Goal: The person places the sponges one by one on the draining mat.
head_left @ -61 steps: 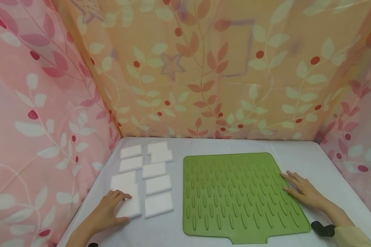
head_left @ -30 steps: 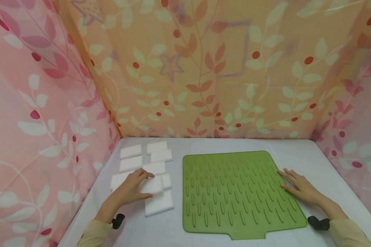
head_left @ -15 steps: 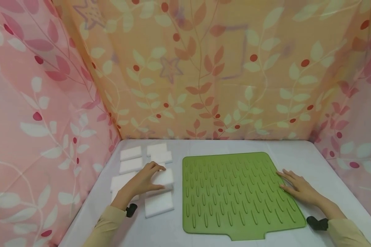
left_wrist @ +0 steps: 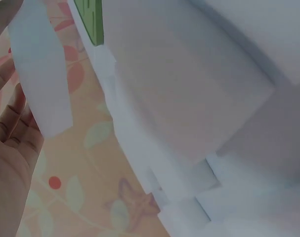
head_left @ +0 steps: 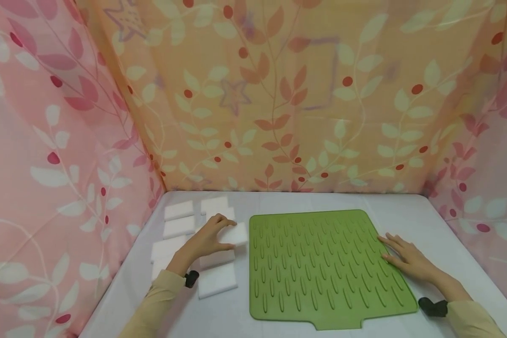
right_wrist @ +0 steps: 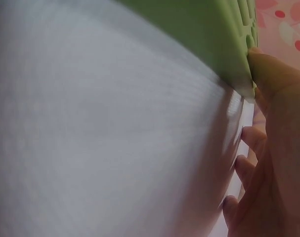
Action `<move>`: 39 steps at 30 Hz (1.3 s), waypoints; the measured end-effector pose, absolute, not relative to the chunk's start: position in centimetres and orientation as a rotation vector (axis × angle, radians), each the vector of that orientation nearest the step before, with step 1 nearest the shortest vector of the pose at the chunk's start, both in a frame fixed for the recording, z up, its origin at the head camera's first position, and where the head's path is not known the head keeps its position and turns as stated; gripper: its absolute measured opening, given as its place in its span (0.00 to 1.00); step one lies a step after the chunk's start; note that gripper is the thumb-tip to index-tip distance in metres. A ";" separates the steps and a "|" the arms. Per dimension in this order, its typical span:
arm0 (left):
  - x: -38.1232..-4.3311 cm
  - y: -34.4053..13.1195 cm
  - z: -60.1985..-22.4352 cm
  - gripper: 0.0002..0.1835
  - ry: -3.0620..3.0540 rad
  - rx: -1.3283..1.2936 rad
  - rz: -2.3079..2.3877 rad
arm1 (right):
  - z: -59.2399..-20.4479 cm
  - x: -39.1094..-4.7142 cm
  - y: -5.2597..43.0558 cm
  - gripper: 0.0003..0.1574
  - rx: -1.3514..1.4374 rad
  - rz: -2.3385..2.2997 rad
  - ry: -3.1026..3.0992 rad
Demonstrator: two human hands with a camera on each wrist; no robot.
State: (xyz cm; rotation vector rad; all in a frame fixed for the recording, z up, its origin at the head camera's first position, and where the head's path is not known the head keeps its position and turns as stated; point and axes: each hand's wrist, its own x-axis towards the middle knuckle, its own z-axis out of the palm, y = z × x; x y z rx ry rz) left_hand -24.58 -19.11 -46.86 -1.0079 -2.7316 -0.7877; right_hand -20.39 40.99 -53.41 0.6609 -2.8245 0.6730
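Observation:
My left hand [head_left: 206,238] grips a white sponge [head_left: 237,234], a flat block that looks like melamine foam, between the thumb and fingers. It hangs just left of the green ridged mat [head_left: 321,263]. In the left wrist view the sponge [left_wrist: 43,79] stands clear of the other blocks, with fingers [left_wrist: 14,113] along its side. My right hand [head_left: 411,259] lies at the mat's right edge, fingers spread and fairly straight. The right wrist view shows the thumb [right_wrist: 268,69] against the rim of the mat [right_wrist: 204,34].
Several more white sponges lie in two loose columns on the left of the white tabletop [head_left: 279,202], one [head_left: 217,280] nearest me. The mat has a short tab [head_left: 339,324] at its near side. Patterned cloth walls [head_left: 270,94] enclose the table at the back and sides.
My left hand has lifted a sponge from the near left column and carried it right and away from me, up to the mat's left edge. The right hand has stayed at the mat's edge.

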 end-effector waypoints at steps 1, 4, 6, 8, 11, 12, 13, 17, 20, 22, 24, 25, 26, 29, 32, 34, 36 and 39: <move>-24.7 -18.9 -46.9 0.32 -2.733 -1.004 -0.805 | -53.5 -20.4 41.0 0.35 0.658 0.678 -2.820; -25.2 -18.5 -47.0 0.32 -2.737 -0.993 -0.844 | -53.6 -20.4 41.0 0.35 0.657 0.682 -2.827; -25.4 -18.2 -47.1 0.32 -2.737 -0.993 -0.853 | -53.7 -20.4 41.0 0.35 0.655 0.688 -2.831; -25.7 -17.9 -47.2 0.32 -2.743 -0.991 -0.850 | -53.7 -20.4 41.0 0.35 0.654 0.693 -2.833; -26.2 -17.5 -47.5 0.32 -2.747 -0.990 -0.842 | -53.8 -20.5 41.0 0.35 0.650 0.705 -2.837; -26.4 -17.4 -47.6 0.32 -2.750 -0.987 -0.834 | -53.8 -20.4 41.0 0.35 0.649 0.708 -2.839; -26.6 -17.2 -47.7 0.31 -2.751 -0.987 -0.827 | -53.8 -20.4 41.0 0.35 0.648 0.712 -2.841; -27.4 -16.6 -47.9 0.31 -2.750 -0.992 -0.781 | -53.7 -20.4 41.0 0.35 0.645 0.717 -2.850; -27.9 -16.0 -47.7 0.32 -2.764 -0.995 -0.752 | -53.7 -20.4 41.0 0.35 0.642 0.718 -2.854; -28.2 -15.6 -47.5 0.33 -2.782 -0.998 -0.744 | -53.7 -20.4 41.0 0.35 0.636 0.715 -2.859; -28.4 -15.2 -47.3 0.33 -2.790 -1.002 -0.735 | -53.8 -20.4 41.0 0.35 0.632 0.712 -2.866; -28.5 -15.0 -47.3 0.33 -2.794 -1.006 -0.738 | -53.8 -20.3 41.0 0.35 0.630 0.709 -2.868; -28.7 -14.8 -47.2 0.33 -2.800 -1.005 -0.730 | -53.9 -20.3 41.0 0.35 0.627 0.709 -2.872; -29.2 -14.2 -47.3 0.33 -2.811 -1.001 -0.704 | -53.9 -20.2 41.0 0.35 0.620 0.714 -2.875; -30.0 -13.6 -47.4 0.34 -2.825 -1.007 -0.663 | -53.9 -20.1 41.0 0.35 0.614 0.728 -2.884; -30.6 -13.2 -47.5 0.34 -2.832 -1.028 -0.649 | -53.8 -20.1 41.0 0.35 0.613 0.736 -2.886; -31.2 -12.7 -47.7 0.34 -2.844 -1.049 -0.635 | -53.7 -20.1 40.9 0.35 0.616 0.739 -2.888; -31.9 -12.1 -47.9 0.33 -2.864 -1.074 -0.621 | -53.7 -20.1 40.8 0.35 0.618 0.739 -2.888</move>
